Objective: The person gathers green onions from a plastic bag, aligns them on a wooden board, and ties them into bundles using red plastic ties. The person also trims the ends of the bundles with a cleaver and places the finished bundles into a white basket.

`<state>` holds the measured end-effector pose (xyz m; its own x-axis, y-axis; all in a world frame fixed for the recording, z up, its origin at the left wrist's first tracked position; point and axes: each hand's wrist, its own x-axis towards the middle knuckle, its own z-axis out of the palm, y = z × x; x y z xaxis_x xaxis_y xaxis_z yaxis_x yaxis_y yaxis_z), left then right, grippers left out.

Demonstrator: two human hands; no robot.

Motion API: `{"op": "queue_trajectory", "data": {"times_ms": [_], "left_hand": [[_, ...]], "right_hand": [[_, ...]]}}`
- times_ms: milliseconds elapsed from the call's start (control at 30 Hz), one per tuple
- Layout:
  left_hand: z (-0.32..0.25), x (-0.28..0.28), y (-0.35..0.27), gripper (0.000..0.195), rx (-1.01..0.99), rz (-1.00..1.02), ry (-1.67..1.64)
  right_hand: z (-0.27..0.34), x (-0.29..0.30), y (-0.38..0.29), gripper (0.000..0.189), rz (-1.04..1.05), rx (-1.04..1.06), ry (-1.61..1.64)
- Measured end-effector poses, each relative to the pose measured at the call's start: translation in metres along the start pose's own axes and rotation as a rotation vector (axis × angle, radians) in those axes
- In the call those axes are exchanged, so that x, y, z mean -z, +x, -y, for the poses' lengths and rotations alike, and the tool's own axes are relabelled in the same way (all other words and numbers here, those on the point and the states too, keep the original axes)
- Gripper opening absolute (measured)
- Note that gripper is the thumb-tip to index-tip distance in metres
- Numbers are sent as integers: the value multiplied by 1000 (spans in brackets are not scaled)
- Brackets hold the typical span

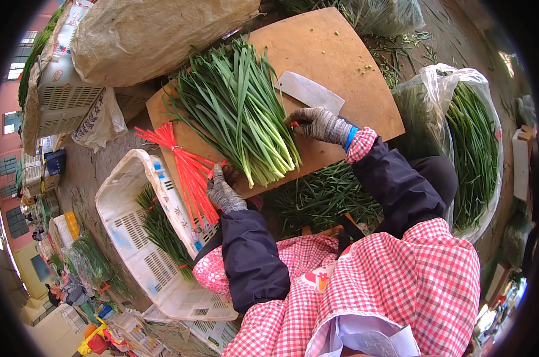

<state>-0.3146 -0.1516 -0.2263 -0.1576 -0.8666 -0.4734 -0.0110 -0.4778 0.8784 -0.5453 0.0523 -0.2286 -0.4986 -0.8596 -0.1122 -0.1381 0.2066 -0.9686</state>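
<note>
A loose bunch of garlic chives (247, 116) lies on a brown board (340, 49), pale stem ends towards me. My left hand (227, 192), in a grey knitted glove, pinches a red strip at the bunch's lower left. Beyond the stems on the right, my gloved right hand (318, 125) has a small red end between thumb and finger. Whether both ends belong to one strip under the chives is hidden. A cleaver blade (311, 91) rests just above my right hand. A bundle of red tie strips (187, 174) lies across the board's left edge and the crate rim.
A white plastic crate (122, 192) with tied chives (164, 227) stands left. At right is a clear plastic bag of chives (472, 147). Loose leaves (327, 196) lie below the board. A large tan sack (162, 35) borders the upper left. Another person (71, 290) is far left.
</note>
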Motion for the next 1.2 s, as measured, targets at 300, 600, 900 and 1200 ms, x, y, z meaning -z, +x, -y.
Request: {"op": "queue_trajectory", "data": {"times_ms": [300,600,900,1200], "left_hand": [[-17,-12,2,10,-67,48,-57],[-81,-11,14,9,-127,414,348],[-77,28,55,18,-308,231,913],[4,22,-13,27,-671,-385,628]], "right_hand": [[27,5,17,25,73,-294,180],[95,-43,54,34,410,57,-653],[93,-152,31,35,286,80,-612],[68,-174,-29,25,1,32,-366]]}}
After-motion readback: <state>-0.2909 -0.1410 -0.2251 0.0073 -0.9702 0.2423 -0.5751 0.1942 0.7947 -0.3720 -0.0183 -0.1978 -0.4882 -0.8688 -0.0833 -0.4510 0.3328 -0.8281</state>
